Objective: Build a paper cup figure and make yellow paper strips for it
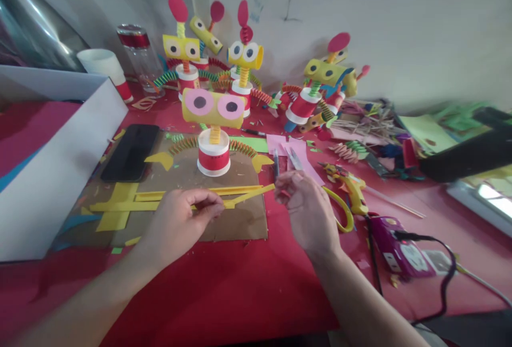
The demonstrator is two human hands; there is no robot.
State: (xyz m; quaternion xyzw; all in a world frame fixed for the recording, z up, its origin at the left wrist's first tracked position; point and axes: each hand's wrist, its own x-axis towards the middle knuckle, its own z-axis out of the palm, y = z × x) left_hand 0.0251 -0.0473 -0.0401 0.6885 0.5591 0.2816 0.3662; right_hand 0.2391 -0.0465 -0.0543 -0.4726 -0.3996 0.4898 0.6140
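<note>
The left hand (pixel 186 216) pinches a narrow yellow paper strip (pixel 252 194) above flat brown cardboard (pixel 250 225), hiding the pinched part; the right hand (pixel 308 211) curls at its tip, whether gripping I cannot tell.

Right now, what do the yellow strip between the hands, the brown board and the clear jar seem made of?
The yellow strip: probably matte paper, thin and flat. The brown board: likely dull cardboard, a plain flat sheet. The clear jar: glossy glass or plastic, see-through with highlights; which is unclear.
</note>
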